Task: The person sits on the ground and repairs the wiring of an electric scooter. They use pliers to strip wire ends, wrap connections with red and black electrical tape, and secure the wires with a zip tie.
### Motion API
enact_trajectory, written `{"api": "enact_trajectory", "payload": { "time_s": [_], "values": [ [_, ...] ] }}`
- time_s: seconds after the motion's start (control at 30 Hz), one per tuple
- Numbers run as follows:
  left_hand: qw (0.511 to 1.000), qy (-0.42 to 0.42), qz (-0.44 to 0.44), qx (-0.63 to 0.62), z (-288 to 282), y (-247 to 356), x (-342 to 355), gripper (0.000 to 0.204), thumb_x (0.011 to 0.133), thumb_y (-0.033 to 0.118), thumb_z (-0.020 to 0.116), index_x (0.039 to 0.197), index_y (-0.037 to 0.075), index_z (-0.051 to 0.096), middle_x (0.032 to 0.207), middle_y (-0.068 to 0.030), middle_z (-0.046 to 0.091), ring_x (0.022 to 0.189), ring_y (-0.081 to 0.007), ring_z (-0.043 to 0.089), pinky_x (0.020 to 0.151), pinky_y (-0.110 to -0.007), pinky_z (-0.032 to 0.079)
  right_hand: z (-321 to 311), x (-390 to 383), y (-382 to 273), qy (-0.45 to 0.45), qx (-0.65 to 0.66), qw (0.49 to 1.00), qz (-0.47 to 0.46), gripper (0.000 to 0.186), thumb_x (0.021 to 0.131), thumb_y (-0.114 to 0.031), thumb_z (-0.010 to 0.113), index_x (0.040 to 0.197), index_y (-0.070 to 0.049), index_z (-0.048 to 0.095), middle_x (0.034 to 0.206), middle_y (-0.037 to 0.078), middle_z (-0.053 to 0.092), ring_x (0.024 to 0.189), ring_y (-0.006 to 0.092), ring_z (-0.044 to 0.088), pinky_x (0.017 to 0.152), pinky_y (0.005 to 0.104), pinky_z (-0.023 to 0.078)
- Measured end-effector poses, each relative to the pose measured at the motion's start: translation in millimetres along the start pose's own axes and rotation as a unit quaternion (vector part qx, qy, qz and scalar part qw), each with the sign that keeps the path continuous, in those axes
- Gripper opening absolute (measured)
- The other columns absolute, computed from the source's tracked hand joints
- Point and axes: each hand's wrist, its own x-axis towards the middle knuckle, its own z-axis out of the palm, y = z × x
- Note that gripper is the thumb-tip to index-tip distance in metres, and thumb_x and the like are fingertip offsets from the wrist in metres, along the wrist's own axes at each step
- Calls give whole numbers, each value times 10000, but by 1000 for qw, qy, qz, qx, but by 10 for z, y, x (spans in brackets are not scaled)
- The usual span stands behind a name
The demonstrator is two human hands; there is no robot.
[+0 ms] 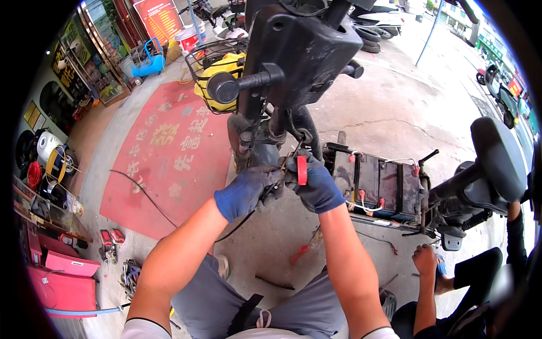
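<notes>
Both of my hands, in blue work gloves with dark grey palms and fingers, are close together at the front column [264, 148] of a black electric scooter. My left hand [248, 189] is closed around thin dark wires below the column. A black cable [148, 199] trails from beneath it across the ground to the left. My right hand [319, 183] is closed with a red ring, apparently a roll of tape [302, 170], at its fingers. Its fingertips meet the wires beside the left hand. The exact grip is partly hidden by the gloves.
Batteries [379, 183] with red terminal covers sit in the scooter's open frame, before its black seat [499, 158]. Another person's hand [424, 260] is at lower right. A red-handled tool [299, 254] lies on the ground. A red mat [169, 158] and a wire basket [217, 73] are left.
</notes>
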Motion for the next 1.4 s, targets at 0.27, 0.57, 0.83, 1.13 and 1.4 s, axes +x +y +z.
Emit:
{"api": "enact_trajectory", "payload": {
  "time_s": [0.27, 0.57, 0.83, 1.13, 1.4],
  "values": [
    [998, -17, -22, 53, 28, 35, 160, 266, 992, 284, 506, 1055, 58, 631, 743, 7, 587, 566, -54, 497, 462, -203, 342, 48, -129, -203, 19, -67, 998, -9, 369, 877, 13, 580, 1245, -10, 566, 991, 98, 688, 859, 180, 681, 720, 312, 578],
    [990, -16, -13, -140, 111, -1, 82, 367, 1019, 418, 454, 1109, 104, 621, 810, -20, 640, 609, -66, 563, 512, -198, 409, 22, -106, 9, 42, -40, 997, -43, 267, 869, -3, 628, 1135, -2, 602, 956, 42, 665, 800, 113, 644, 706, 233, 523],
    [999, -15, 13, -48, -56, 57, 314, 252, 1008, 324, 528, 990, 96, 634, 726, 84, 506, 590, -11, 433, 518, -194, 333, -1, -40, 6, 5, -108, 992, -59, 268, 919, -81, 628, 1171, -18, 563, 1016, 66, 667, 861, 151, 654, 723, 271, 526],
    [999, -6, -37, -2, -106, 71, 349, 261, 1001, 306, 500, 1025, 67, 602, 648, 61, 435, 487, -44, 401, 421, -215, 290, 96, 16, -74, 117, -143, 982, -36, 278, 921, -126, 635, 1181, -31, 604, 1038, 99, 679, 910, 189, 656, 753, 310, 528],
    [996, 13, -30, -85, 89, 13, 383, 273, 995, 328, 495, 1002, 78, 607, 629, 73, 417, 480, -41, 368, 422, -209, 267, -113, -324, 88, 320, -201, 903, -206, 345, 998, -347, 451, 1064, -54, 621, 811, 45, 615, 635, 105, 559, 566, 259, 486]
  ]
}}
